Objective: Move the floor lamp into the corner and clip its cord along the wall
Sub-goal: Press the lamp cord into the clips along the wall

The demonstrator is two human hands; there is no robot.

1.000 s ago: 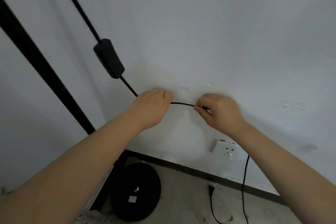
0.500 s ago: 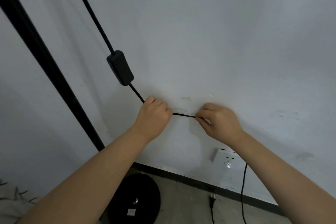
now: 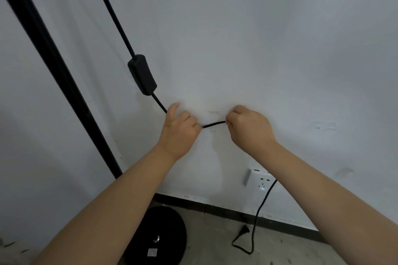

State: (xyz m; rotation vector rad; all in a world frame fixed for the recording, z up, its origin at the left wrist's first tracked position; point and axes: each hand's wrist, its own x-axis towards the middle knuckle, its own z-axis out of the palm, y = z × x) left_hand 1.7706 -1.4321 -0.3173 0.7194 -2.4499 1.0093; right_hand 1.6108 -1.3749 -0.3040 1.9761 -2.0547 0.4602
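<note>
The floor lamp's black pole (image 3: 53, 71) rises on the left from its round black base (image 3: 170, 236) on the floor. Its black cord (image 3: 213, 124) runs down along the white wall through an inline switch (image 3: 142, 77). My left hand (image 3: 179, 129) and my right hand (image 3: 249, 129) each pinch the cord against the wall, with a short sagging stretch between them. Below my right arm the cord drops to the floor and ends in a loose plug (image 3: 244, 231). Any clip under my fingers is hidden.
A white wall socket (image 3: 259, 179) sits low on the wall under my right forearm. A dark skirting strip (image 3: 215, 206) runs along the wall's foot above the grey concrete floor. A faint clear patch (image 3: 323, 126) marks the wall to the right.
The view has tilted down, showing more floor and the plug. My hands have shifted slightly apart and the cord between them now sags.
</note>
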